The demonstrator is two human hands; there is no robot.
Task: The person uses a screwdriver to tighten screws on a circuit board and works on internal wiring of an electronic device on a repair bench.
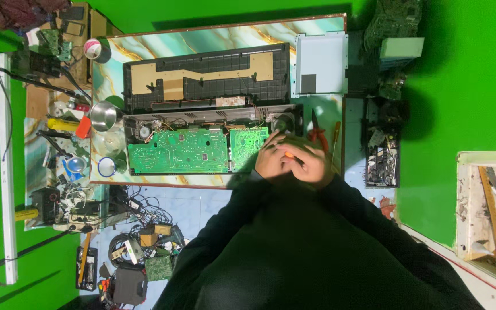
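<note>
My left hand [271, 158] and my right hand [311, 162] are pressed together at the right end of an opened electronic device [213, 138]. Between them shows a small orange tool handle [289, 154], gripped by both hands; its tip is hidden. Inside the device lie a long green circuit board [178, 151] and a smaller green board [247, 144], just left of my left hand. A round dark speaker [283, 122] sits just above my hands. The removed black back cover [208, 77] lies behind the device.
Red-handled pliers [317, 133] and a wooden-handled screwdriver [335, 138] lie right of my hands. A grey metal panel [321, 63] is at the table's far right. A steel bowl [103, 116], tape rolls and tools crowd the left bench. Cables and parts litter the floor [144, 241].
</note>
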